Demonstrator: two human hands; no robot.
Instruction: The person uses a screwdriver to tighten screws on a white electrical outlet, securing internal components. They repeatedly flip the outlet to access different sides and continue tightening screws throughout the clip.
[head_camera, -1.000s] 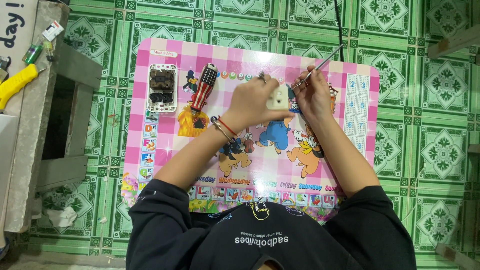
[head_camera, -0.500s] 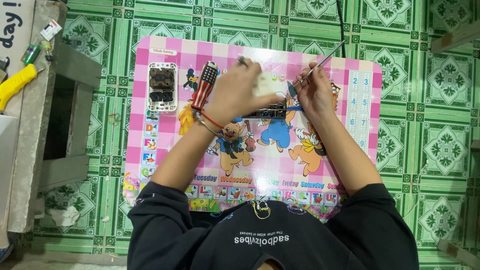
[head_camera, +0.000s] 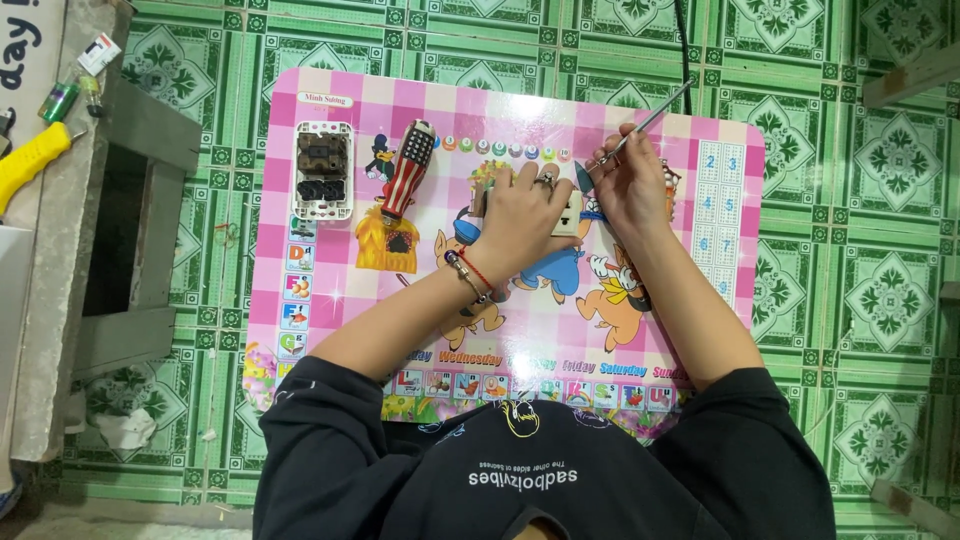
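Observation:
My left hand (head_camera: 525, 215) covers and grips a small white socket part (head_camera: 567, 213) on a pink cartoon-printed table (head_camera: 330, 95). Close beside it, my right hand (head_camera: 630, 185) holds a thin metal tool (head_camera: 655, 117) whose shaft slants up to the right, while its lower tip is hidden near the white part. To the left lie a screwdriver with a striped red, white and blue handle (head_camera: 405, 170) and an open wall socket plate with dark inserts (head_camera: 322, 170).
The low table stands on a green patterned tile floor (head_camera: 850, 300). A grey concrete step (head_camera: 110, 260) lies at the left with a yellow-handled tool (head_camera: 30, 160) and small bits. A black cable (head_camera: 683, 45) runs off at the top.
My left hand slid up and left with the white part, then came back right and down beside my right hand. The right hand and thin tool barely moved.

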